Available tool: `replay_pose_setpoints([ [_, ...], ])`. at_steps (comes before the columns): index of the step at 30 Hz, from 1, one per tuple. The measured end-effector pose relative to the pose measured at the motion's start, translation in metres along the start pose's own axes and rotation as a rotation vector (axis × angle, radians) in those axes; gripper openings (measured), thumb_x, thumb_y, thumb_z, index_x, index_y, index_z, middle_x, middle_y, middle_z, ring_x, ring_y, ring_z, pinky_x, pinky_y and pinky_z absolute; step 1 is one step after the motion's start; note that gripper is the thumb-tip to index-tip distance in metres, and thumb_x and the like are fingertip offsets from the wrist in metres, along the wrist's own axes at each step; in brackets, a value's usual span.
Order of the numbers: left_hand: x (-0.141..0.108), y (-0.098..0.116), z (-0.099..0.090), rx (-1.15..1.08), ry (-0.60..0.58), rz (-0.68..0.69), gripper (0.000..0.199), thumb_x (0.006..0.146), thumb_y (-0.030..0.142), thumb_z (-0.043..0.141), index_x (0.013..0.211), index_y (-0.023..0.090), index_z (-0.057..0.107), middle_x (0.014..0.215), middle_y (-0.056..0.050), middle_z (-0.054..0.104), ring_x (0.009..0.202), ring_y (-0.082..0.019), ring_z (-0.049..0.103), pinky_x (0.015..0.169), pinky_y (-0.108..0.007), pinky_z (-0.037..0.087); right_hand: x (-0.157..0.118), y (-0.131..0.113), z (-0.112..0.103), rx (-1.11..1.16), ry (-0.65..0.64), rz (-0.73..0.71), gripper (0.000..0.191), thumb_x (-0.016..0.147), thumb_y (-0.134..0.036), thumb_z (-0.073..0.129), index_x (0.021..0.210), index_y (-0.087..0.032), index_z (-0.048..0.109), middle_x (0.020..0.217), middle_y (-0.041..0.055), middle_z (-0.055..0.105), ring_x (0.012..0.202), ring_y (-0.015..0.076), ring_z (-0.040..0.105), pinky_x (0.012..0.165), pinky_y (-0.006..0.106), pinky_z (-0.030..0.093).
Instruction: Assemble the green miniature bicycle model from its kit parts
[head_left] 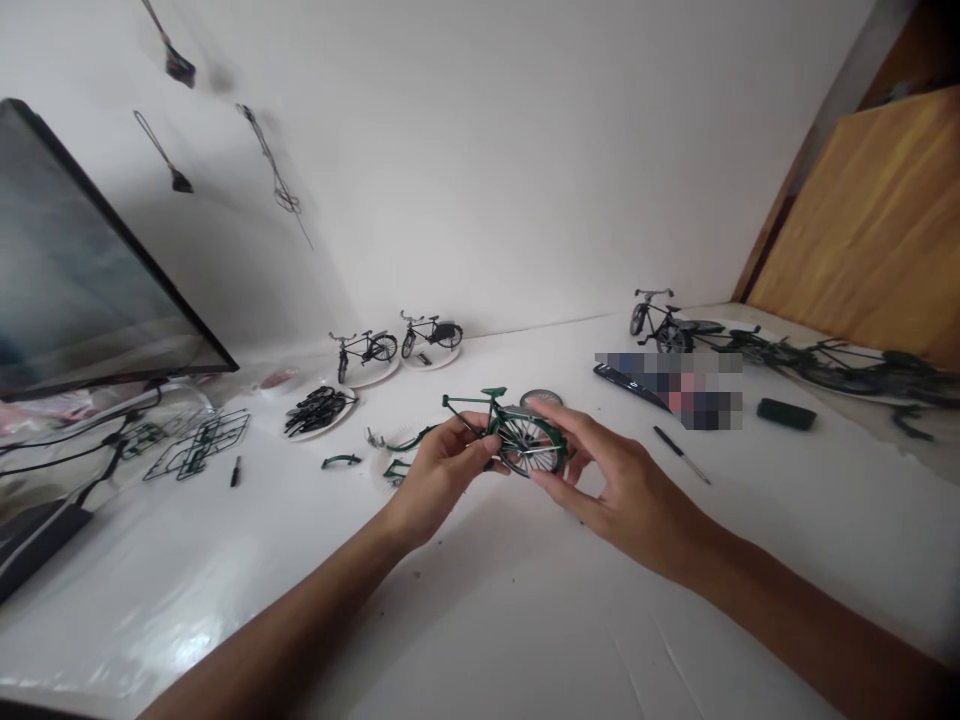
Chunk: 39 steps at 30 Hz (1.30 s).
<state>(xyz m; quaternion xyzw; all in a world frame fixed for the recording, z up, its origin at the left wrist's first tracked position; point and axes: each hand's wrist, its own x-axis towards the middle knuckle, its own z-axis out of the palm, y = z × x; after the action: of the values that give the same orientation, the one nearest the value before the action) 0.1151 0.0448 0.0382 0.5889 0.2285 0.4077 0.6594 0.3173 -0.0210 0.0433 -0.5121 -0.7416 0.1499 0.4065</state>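
A green model bicycle frame (487,404) with a spoked rear wheel (531,445) is held up above the white table. My left hand (444,470) pinches the lower part of the frame beside the wheel. Around the wheel's right side curve the thumb and fingers of my right hand (611,470), touching its rim and green fender. Behind the held piece lies a loose wheel (541,400). Further green parts (395,470) rest just left of my left hand, partly hidden, and a small curved green piece (341,461) is beyond them.
Two black model bicycles (367,348) (433,333) stand at the back, near a plate of black parts (319,410). Green part frames (199,445) and a monitor (97,270) are left. Rightward are a screwdriver (682,455), a phone (634,386), a green block (786,414) and more bicycles (817,365).
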Motion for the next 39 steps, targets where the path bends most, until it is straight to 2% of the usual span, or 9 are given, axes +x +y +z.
replay_pose_setpoints([
  [7, 0.000, -0.001, 0.001, -0.002, 0.032, 0.055, 0.015, 0.090, 0.021, 0.066, 0.101, 0.014, 0.058, 0.090, -0.004, 0.064, 0.082, -0.014, 0.061, 0.082, -0.030, 0.049, -0.001, 0.003, 0.002, 0.037, -0.007, 0.010, 0.052, 0.091, -0.041, 0.062, 0.140, -0.040, 0.043, 0.119, 0.0027, 0.065, 0.070, 0.0145, 0.058, 0.059, 0.031, 0.052],
  [12, -0.005, 0.001, 0.005, 0.197, 0.142, 0.157, 0.016, 0.086, 0.021, 0.071, 0.099, 0.015, 0.064, 0.090, -0.004, 0.068, 0.082, -0.013, 0.062, 0.074, -0.023, 0.050, 0.002, 0.000, 0.006, 0.208, 0.052, 0.121, 0.036, 0.092, -0.041, 0.061, 0.126, -0.033, 0.055, 0.112, 0.0039, 0.065, 0.090, 0.0194, 0.065, 0.073, 0.034, 0.055],
  [17, -0.006, 0.002, 0.003, 0.347, 0.198, 0.207, 0.021, 0.087, 0.026, 0.071, 0.105, 0.017, 0.064, 0.098, -0.005, 0.070, 0.085, -0.013, 0.064, 0.077, -0.024, 0.052, 0.007, -0.003, 0.004, 0.503, 0.076, 0.257, 0.031, 0.092, -0.043, 0.061, 0.117, -0.026, 0.057, 0.101, 0.0039, 0.066, 0.081, 0.0176, 0.067, 0.074, 0.034, 0.057],
  [25, -0.009, -0.003, 0.009, 0.456, 0.308, 0.275, 0.024, 0.085, 0.028, 0.073, 0.106, 0.018, 0.069, 0.099, -0.006, 0.074, 0.084, -0.018, 0.070, 0.077, -0.028, 0.058, 0.012, 0.003, 0.010, 1.062, -0.145, 0.368, 0.038, 0.097, -0.051, 0.048, 0.117, -0.022, 0.059, 0.124, 0.0107, 0.059, 0.103, 0.0261, 0.064, 0.084, 0.044, 0.055],
  [28, -0.014, -0.004, 0.015, 0.697, 0.236, 0.453, 0.030, 0.087, 0.021, 0.069, 0.117, 0.024, 0.068, 0.113, -0.006, 0.073, 0.103, -0.021, 0.069, 0.090, -0.033, 0.056, 0.011, -0.004, 0.014, 1.375, -0.239, 0.411, 0.044, 0.098, -0.057, 0.038, 0.115, -0.022, 0.058, 0.122, 0.0105, 0.060, 0.112, 0.0269, 0.060, 0.094, 0.047, 0.050],
  [30, -0.016, -0.003, 0.017, 0.829, 0.105, 0.554, 0.040, 0.089, 0.016, 0.066, 0.128, 0.028, 0.062, 0.125, -0.006, 0.068, 0.113, -0.022, 0.066, 0.096, -0.035, 0.054, 0.009, -0.009, 0.015, 1.528, -0.206, 0.438, 0.044, 0.098, -0.059, 0.036, 0.115, -0.024, 0.056, 0.118, 0.0081, 0.062, 0.112, 0.0249, 0.060, 0.098, 0.047, 0.048],
  [33, -0.015, 0.003, 0.014, 0.963, -0.086, 0.663, 0.059, 0.088, 0.014, 0.067, 0.142, 0.032, 0.048, 0.134, -0.007, 0.062, 0.121, -0.023, 0.060, 0.100, -0.041, 0.049, 0.008, -0.012, 0.013, 1.578, -0.118, 0.483, 0.041, 0.096, -0.060, 0.040, 0.111, -0.024, 0.053, 0.104, 0.0060, 0.066, 0.096, 0.0226, 0.065, 0.089, 0.044, 0.053],
  [36, -0.016, 0.012, 0.008, 1.051, -0.225, 0.650, 0.074, 0.084, 0.027, 0.074, 0.148, 0.028, 0.038, 0.138, -0.011, 0.058, 0.127, -0.028, 0.053, 0.105, -0.047, 0.041, 0.009, -0.012, 0.010, 1.507, -0.065, 0.571, 0.040, 0.095, -0.058, 0.046, 0.108, -0.021, 0.054, 0.091, 0.0050, 0.067, 0.080, 0.0197, 0.066, 0.074, 0.037, 0.056],
  [39, -0.018, 0.020, 0.006, 0.978, -0.294, 0.566, 0.062, 0.091, 0.045, 0.060, 0.145, 0.020, 0.044, 0.137, -0.016, 0.057, 0.125, -0.032, 0.051, 0.105, -0.049, 0.038, 0.010, -0.012, 0.008, 1.435, -0.031, 0.676, 0.039, 0.094, -0.057, 0.049, 0.102, -0.020, 0.056, 0.085, 0.0049, 0.066, 0.074, 0.0191, 0.066, 0.066, 0.034, 0.055],
])
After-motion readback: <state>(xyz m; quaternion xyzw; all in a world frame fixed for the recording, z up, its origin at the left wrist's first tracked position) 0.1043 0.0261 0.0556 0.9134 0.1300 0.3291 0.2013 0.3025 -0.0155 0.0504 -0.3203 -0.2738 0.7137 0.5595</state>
